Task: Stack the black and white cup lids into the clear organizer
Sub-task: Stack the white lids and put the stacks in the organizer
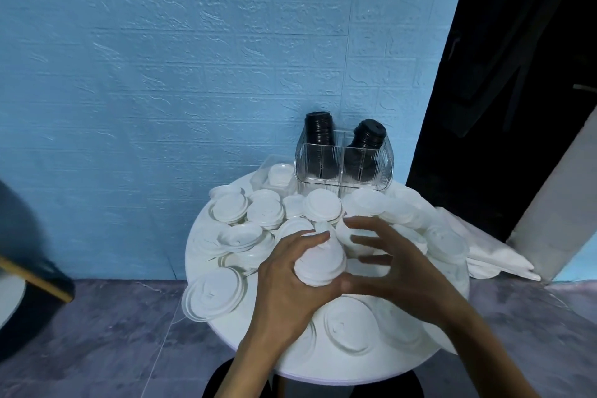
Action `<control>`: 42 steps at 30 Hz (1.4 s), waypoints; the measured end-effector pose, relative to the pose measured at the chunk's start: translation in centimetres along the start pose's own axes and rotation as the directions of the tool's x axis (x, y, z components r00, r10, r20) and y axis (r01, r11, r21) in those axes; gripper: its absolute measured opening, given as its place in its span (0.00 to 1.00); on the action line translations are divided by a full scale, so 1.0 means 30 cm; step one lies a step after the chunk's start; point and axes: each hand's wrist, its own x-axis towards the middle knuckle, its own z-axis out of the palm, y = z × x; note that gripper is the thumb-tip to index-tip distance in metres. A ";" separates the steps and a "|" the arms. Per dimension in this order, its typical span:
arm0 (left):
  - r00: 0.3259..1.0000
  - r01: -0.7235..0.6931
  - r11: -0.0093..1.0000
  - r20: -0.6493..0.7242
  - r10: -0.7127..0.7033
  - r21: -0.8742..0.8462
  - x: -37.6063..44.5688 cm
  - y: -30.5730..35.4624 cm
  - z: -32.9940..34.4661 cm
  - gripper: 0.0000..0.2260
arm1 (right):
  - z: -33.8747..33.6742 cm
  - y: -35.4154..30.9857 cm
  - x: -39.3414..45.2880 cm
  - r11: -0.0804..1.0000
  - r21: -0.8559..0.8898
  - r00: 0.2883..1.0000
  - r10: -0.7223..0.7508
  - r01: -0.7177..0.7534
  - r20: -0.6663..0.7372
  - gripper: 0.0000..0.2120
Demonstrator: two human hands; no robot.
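Two black stacks [342, 145] already stood in the organizer [344, 168] at the bench's [323, 368] twelve o'clock, but white lids [231, 207] lay loose all over. The left hand [284, 281] gripped a white stack [319, 258] at centre; the right hand [387, 262] hovered beside it, fingers spread, holding nothing.

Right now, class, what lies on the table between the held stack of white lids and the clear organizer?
In the head view, loose white lids lie between the stack and the organizer.
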 end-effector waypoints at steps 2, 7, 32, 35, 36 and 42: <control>1.000 0.002 1.000 0.018 -0.002 -0.003 -0.009 0.010 0.013 0.25 | -0.047 0.026 -0.028 0.996 -0.088 0.999 -0.007 0.003 -0.041 0.42; 0.999 -0.012 1.000 0.038 0.012 -0.006 -0.022 0.034 0.061 0.26 | -0.101 0.072 -0.087 0.988 -0.156 0.999 0.005 -0.012 -0.048 0.44; 0.982 -0.012 0.995 0.185 0.030 -0.098 -0.097 0.119 0.232 0.27 | -0.201 0.370 -0.362 0.883 -0.428 0.978 0.133 -0.190 -0.160 0.46; 0.982 -0.011 0.996 0.185 0.026 -0.085 -0.102 0.113 0.231 0.28 | -0.190 0.375 -0.355 0.898 -0.392 0.974 0.135 -0.198 -0.183 0.47; 0.982 -0.010 0.997 0.186 0.024 -0.080 -0.102 0.111 0.231 0.27 | -0.186 0.376 -0.352 0.902 -0.383 0.972 0.135 -0.201 -0.193 0.47; 0.983 -0.005 0.998 0.184 0.016 -0.059 -0.093 0.101 0.224 0.27 | -0.168 0.386 -0.326 0.912 -0.349 0.952 0.118 -0.216 -0.281 0.39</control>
